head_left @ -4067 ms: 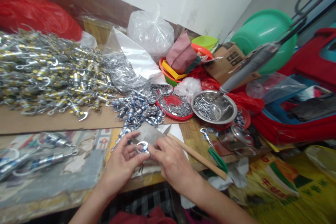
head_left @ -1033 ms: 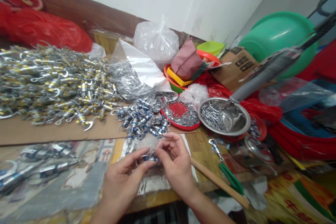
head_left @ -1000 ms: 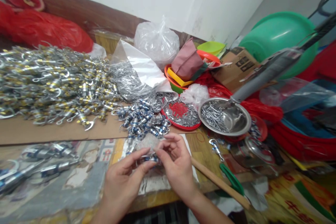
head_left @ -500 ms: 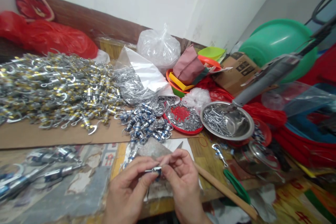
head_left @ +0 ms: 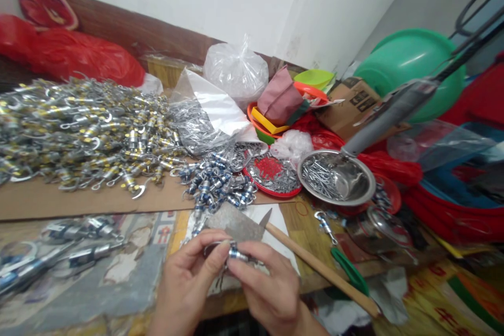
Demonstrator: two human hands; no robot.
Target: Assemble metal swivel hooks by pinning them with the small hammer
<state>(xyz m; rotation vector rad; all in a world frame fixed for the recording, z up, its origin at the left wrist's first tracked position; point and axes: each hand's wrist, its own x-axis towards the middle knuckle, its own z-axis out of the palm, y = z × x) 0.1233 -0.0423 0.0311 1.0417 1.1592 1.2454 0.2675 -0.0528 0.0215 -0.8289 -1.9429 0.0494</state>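
Note:
My left hand (head_left: 192,270) and my right hand (head_left: 271,278) meet at the table's front edge, both closed on one small metal hook fitting (head_left: 238,253) with a blue band. My left thumb and forefinger pinch its curved hook end, while my right fingers grip the cylindrical body. Part of the fitting is hidden by the fingers. Just behind lies a grey metal slab (head_left: 235,222), next to the wooden handle (head_left: 323,268) of a hammer-like tool. A heap of similar blue-banded fittings (head_left: 214,181) lies beyond the slab.
A large pile of yellow-banded hook fittings (head_left: 86,131) covers cardboard at left. To the right are a red tray (head_left: 271,193) of small metal parts, a steel bowl (head_left: 356,181) of pins and green-handled pliers (head_left: 350,270). Larger fittings (head_left: 94,254) lie at front left.
The fitting has been turned, so its hook and banded body now show between the fingers. My right hand has shifted from its fingertip pinch to a grip along the body.

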